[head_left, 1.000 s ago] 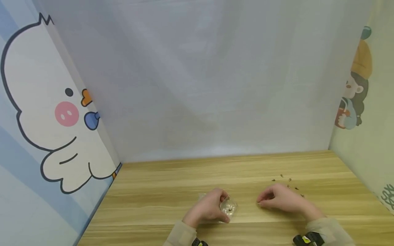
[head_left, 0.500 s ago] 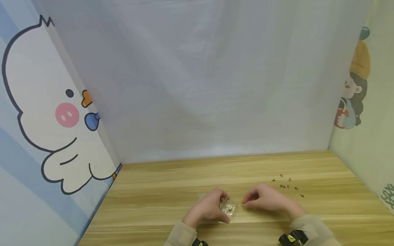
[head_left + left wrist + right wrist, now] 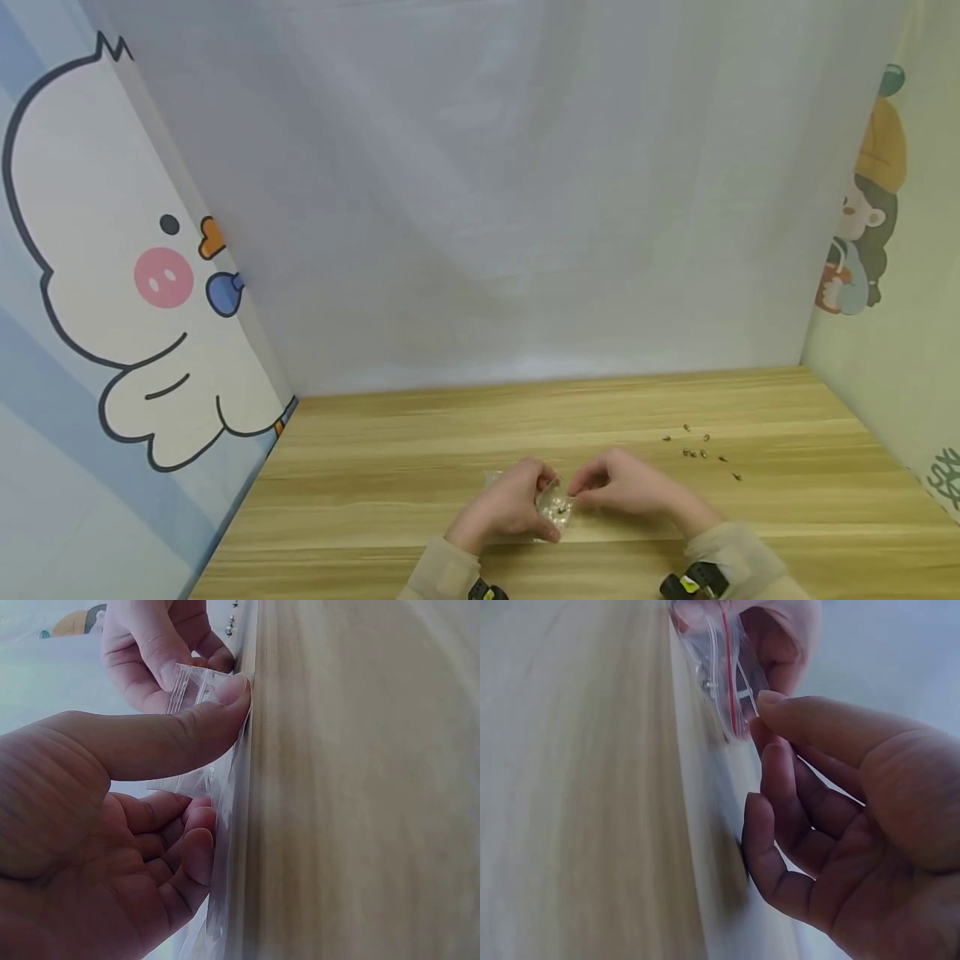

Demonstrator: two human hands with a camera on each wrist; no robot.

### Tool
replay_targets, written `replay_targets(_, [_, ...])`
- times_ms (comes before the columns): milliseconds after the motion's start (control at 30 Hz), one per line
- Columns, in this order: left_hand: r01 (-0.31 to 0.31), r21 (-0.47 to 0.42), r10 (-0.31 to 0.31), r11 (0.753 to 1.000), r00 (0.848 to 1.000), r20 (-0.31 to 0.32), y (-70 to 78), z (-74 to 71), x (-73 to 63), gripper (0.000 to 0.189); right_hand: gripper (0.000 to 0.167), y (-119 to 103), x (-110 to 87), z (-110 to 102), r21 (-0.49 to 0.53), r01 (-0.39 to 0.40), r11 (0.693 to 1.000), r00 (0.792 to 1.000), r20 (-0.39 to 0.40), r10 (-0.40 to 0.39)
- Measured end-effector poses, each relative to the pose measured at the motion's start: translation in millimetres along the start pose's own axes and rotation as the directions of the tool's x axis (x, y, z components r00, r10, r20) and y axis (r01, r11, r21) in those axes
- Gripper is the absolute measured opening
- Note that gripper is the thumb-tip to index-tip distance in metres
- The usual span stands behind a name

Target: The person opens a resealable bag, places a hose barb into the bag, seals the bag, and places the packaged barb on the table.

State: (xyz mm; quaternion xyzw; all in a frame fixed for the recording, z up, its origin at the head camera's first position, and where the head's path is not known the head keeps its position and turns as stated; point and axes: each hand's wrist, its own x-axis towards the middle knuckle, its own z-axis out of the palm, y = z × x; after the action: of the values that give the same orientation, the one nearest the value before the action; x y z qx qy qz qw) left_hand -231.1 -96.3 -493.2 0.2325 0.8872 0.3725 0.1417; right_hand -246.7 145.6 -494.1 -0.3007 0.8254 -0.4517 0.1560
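My left hand holds a small clear zip bag low over the wooden table, thumb on one side near its mouth. A red stripe runs along the bag's seal in the right wrist view, and small shiny metal pieces show inside. My right hand has thumb and index fingertip pinched together right at the bag's open edge. What it pinches, a small metal piece, is mostly hidden by the fingertips. The other right fingers curl loosely below.
Several tiny dark metal pieces lie scattered on the wooden table, right of the hands. A pale curtain hangs behind the table. Printed cartoon panels stand at both sides.
My right hand has moved left from beside the scattered pieces to the bag's mouth, fingertips pinched throughout. Two pieces it had covered now show. The left hand has kept its place with the bag.
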Motion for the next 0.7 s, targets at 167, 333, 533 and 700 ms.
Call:
replay_targets(167, [-0.01,-0.014,0.01,1.0,1.0,0.005,-0.7,0.4,0.0,0.066,0.011,-3,3.3,7,0.029,0.017,0.999,1.0,-0.019,-0.017])
replay_targets(333, [-0.002,-0.017,0.002,1.0,1.0,0.01,-0.2,-0.4,-1.1,0.064,0.012,-4,5.3,12,0.022,0.03,0.999,0.998,-0.048,-0.029])
replay_targets(533, [-0.002,-0.009,0.002,1.0,1.0,0.01,2.1,-0.9,-1.7,0.064,0.012,-4,6.6,13,0.004,0.023,1.0,0.997,-0.071,-0.023])
replay_targets(700, [-0.001,0.006,0.001,1.0,1.0,0.001,1.5,-0.7,-2.2,0.065,0.013,-3,5.7,13,-0.001,0.021,1.0,0.997,-0.071,-0.021])
